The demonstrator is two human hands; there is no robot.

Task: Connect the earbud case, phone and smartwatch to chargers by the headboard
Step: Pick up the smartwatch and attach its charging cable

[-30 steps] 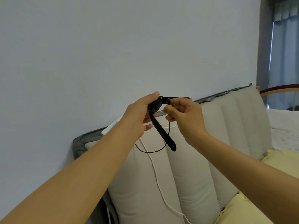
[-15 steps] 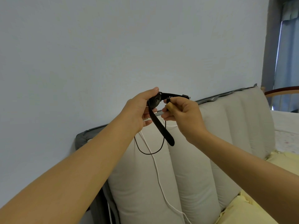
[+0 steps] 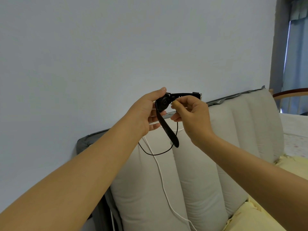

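The left hand [image 3: 145, 112] grips the watch [image 3: 164, 102], the right hand [image 3: 190, 115] pinches the plug (hidden), so line it up slowly.

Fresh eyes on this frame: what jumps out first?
Two bare arms meet mid-frame, where the left hand grips a black smartwatch and the right hand pinches a thin black cable beside it. Behind them a white cable trails down the padded headboard.
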